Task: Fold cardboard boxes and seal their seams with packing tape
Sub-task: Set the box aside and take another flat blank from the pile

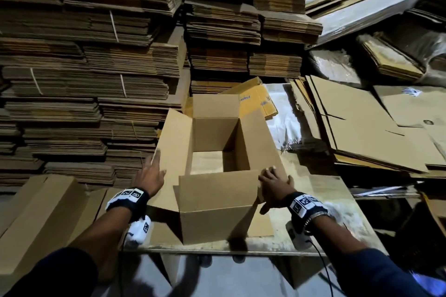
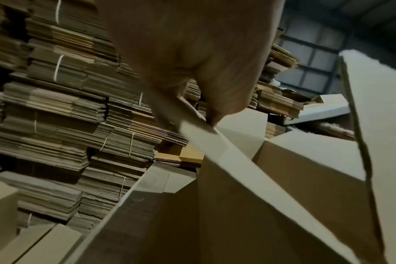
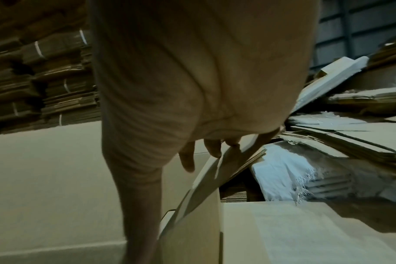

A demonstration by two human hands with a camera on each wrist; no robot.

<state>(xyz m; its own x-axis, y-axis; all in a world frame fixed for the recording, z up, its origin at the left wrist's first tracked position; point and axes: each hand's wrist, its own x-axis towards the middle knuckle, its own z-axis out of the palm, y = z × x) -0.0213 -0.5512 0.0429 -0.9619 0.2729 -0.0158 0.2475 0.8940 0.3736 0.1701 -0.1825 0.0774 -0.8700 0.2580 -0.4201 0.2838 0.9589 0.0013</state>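
Note:
An open brown cardboard box (image 1: 217,210) stands on the worn table (image 1: 325,200) with its four top flaps up or spread. My left hand (image 1: 150,176) is at the near end of the left flap (image 1: 173,147). In the left wrist view that hand (image 2: 203,116) pinches the flap's edge (image 2: 226,151) between thumb and fingers. My right hand (image 1: 274,184) lies at the near end of the right flap (image 1: 258,142). Its loosely bent fingers (image 3: 213,150) touch the flap's edge (image 3: 215,178), with the thumb (image 3: 142,205) hanging down beside the box. No tape is in view.
Tall stacks of bundled flat cardboard (image 1: 96,55) wall off the left and back. Loose flat sheets (image 1: 362,128) and a white sack (image 1: 284,118) crowd the table's right side. A yellow printed flat box (image 1: 255,96) lies behind the open box. A long folded box (image 1: 41,219) sits at the near left.

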